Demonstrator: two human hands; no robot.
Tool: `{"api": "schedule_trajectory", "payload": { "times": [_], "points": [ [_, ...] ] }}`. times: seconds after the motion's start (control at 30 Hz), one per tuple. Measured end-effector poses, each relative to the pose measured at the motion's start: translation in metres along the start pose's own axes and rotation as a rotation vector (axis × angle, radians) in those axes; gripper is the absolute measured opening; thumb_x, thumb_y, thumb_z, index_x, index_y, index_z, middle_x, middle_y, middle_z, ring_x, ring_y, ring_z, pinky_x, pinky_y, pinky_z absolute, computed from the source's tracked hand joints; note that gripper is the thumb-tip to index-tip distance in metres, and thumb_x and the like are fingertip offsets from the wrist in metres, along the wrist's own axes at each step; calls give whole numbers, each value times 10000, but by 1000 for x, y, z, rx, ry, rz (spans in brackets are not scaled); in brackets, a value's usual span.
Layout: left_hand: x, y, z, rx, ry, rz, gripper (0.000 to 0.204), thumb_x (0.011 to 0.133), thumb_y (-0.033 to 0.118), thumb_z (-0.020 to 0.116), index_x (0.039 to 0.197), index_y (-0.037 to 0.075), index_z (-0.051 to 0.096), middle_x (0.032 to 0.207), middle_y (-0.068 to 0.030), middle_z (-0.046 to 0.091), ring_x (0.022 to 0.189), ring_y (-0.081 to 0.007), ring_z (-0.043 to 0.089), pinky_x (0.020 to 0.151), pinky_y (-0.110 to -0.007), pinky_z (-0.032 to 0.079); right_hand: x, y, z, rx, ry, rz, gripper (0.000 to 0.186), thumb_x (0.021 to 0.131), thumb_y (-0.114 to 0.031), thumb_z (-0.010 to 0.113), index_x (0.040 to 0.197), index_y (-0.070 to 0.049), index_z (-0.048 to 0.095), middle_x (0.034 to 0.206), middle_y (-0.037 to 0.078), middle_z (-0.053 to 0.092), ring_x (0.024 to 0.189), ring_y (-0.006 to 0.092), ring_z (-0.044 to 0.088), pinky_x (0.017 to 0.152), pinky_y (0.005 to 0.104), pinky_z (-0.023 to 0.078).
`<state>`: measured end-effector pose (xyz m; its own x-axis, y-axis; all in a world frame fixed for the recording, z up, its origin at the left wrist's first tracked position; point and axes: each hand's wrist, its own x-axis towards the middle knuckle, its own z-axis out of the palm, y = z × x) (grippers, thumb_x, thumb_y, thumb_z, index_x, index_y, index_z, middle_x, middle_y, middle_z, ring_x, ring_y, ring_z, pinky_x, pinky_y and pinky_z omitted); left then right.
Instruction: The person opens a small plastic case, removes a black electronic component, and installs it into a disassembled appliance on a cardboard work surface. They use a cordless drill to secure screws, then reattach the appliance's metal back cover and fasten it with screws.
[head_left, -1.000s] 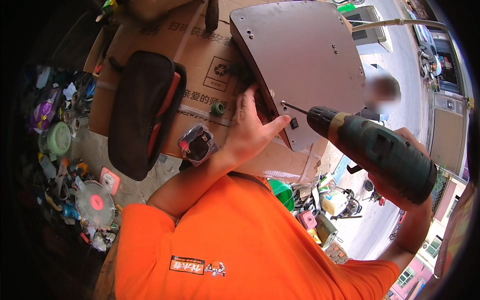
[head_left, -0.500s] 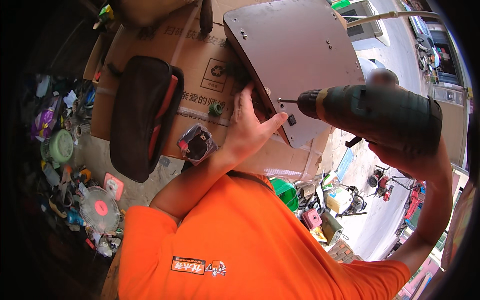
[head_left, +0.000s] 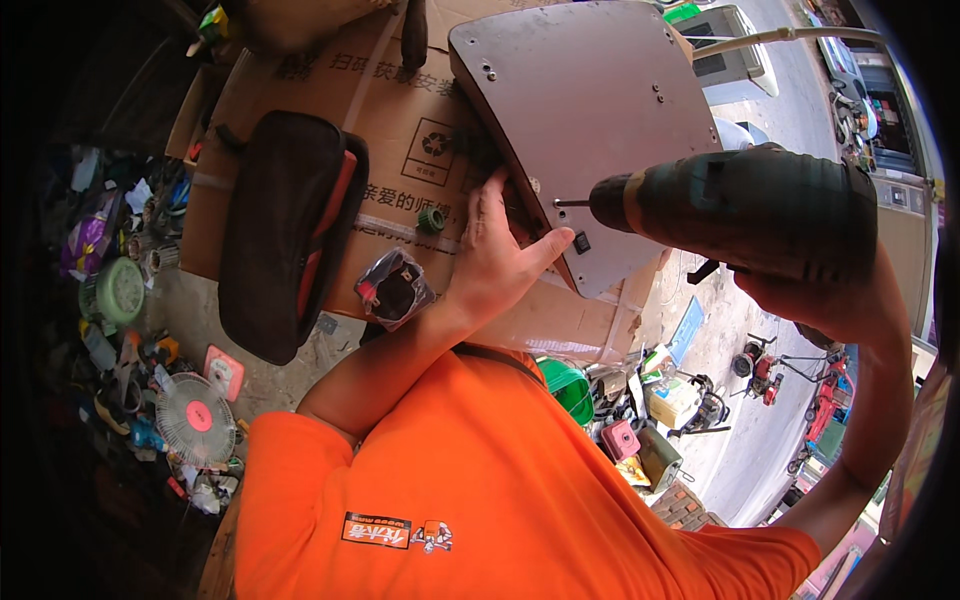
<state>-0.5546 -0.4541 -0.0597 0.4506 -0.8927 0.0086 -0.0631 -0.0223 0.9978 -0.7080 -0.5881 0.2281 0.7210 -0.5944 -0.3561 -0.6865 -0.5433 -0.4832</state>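
My right hand (head_left: pixel 835 308) is wrapped round the grip of a dark green cordless drill (head_left: pixel 760 210). The drill lies nearly level, its thin bit pointing left, with the tip at a fastener hole near the lower edge of a grey metal panel (head_left: pixel 600 110). My left hand (head_left: pixel 505 255) grips that panel's left edge, thumb on the top face and fingers round the side, partly hidden. Close to the thumb is a small black switch-like piece (head_left: pixel 583 243) set in the panel. Several screws or holes dot the panel's surface.
Under the panel is a cardboard box (head_left: pixel 390 130). On it lie a dark zipped case (head_left: pixel 275 230), a small plastic bag (head_left: pixel 395 288) and a green ring-shaped part (head_left: pixel 431 219). A fan (head_left: pixel 197 418) and clutter cover the floor at left; a green bucket (head_left: pixel 570 390) stands below.
The drill and my right hand have shifted slightly left and tilted a little, the bit tip staying at the same spot. My left hand and the panel have hardly moved.
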Motion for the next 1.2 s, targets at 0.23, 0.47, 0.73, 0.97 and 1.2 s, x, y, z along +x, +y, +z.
{"api": "schedule_trajectory", "payload": {
  "times": [0.23,0.47,0.73,0.97,1.2],
  "points": [
    [-1,1,-1,-12,-4,-43,855,818,186,824,1453,-58,306,1204,-114,541,935,-144,613,790,-282,542,3,-1,-1,-90,9,-80,437,684,-76,870,1080,-50,687,907,70,720,787,164,683,738,316,552],
    [-1,1,2,-16,0,-59,879,801,208,821,1456,-49,293,1240,-155,514,1011,-214,590,860,-328,516,6,5,-3,-121,5,-172,463,678,-94,879,1094,-50,681,934,80,717,814,190,693,769,323,554],
    [-2,-1,4,-65,-12,-72,928,794,302,817,1464,-37,272,1281,-223,463,1157,-344,542,981,-411,475,12,5,-14,-200,-79,-194,600,666,-93,889,1199,-27,622,1052,105,705,925,213,696,847,341,553],
    [-2,1,4,-74,25,-92,933,768,300,829,1455,-41,299,1253,-202,480,1086,-295,581,910,-369,508,14,4,-27,-219,-84,-301,759,677,-50,893,1347,0,540,1168,110,686,1063,205,676,955,347,534],
    [0,-7,9,66,32,62,815,802,163,781,1439,-64,325,1250,-145,534,1063,-195,595,902,-330,521,8,69,-113,-333,405,118,460,738,-104,840,1168,-47,684,1023,87,742,874,160,707,821,337,579]
  ]
}}
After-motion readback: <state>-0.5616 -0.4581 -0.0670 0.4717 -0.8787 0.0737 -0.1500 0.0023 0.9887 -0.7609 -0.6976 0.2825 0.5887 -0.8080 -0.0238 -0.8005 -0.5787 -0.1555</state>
